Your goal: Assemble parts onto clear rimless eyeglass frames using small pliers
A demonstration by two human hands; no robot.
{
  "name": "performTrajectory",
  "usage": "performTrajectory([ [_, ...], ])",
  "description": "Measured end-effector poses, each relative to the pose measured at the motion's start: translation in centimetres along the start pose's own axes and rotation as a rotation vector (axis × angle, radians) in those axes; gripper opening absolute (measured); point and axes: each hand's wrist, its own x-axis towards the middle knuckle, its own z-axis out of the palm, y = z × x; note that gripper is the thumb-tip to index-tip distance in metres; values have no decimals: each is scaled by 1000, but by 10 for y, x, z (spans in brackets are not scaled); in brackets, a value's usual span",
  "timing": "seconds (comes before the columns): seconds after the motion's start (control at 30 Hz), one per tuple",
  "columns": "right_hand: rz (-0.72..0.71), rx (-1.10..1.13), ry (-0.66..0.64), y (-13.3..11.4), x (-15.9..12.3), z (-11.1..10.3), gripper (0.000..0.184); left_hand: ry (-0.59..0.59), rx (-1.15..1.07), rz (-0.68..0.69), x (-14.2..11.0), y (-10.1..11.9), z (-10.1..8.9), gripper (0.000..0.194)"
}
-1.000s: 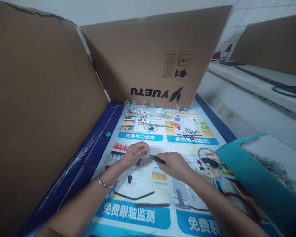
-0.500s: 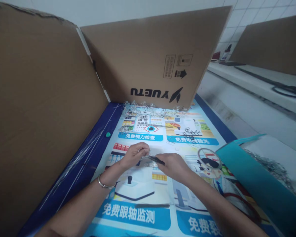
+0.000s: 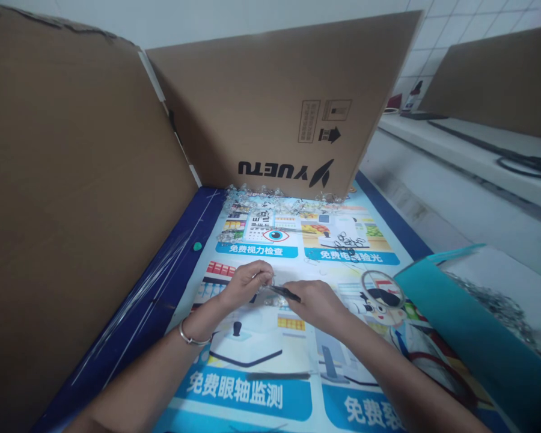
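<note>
My left hand (image 3: 247, 285) is closed in a pinch in the middle of the printed sheet, on a small piece of thin wire (image 3: 273, 280). My right hand (image 3: 319, 305) is wrapped round dark pliers (image 3: 285, 293), whose jaws point left and meet the work at my left fingertips. Just below the jaws are small clear beads (image 3: 276, 301); whether they hang from the wire or lie on the sheet, I cannot tell. The exact shape of the piece between my fingers is too small to make out.
Clear beaded pieces (image 3: 264, 198) lie along the cardboard panel (image 3: 270, 108) at the back. Dark wire loops (image 3: 349, 242) and a wire coil (image 3: 383, 287) lie to the right. A teal box (image 3: 473, 337) holds tangled wire (image 3: 496, 304). Straight wires (image 3: 139, 300) lie on the left.
</note>
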Motion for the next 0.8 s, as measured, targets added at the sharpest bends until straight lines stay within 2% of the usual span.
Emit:
performTrajectory([
  [0.4,10,47,-32,3,0,2,21,-16,-27,22,0,1,1,21],
  [0.57,-15,251,-86,3,0,1,17,-43,-50,12,-1,1,2,21],
  [0.8,-21,550,-164,9,3,6,18,-10,-93,-60,-1,1,2,19],
])
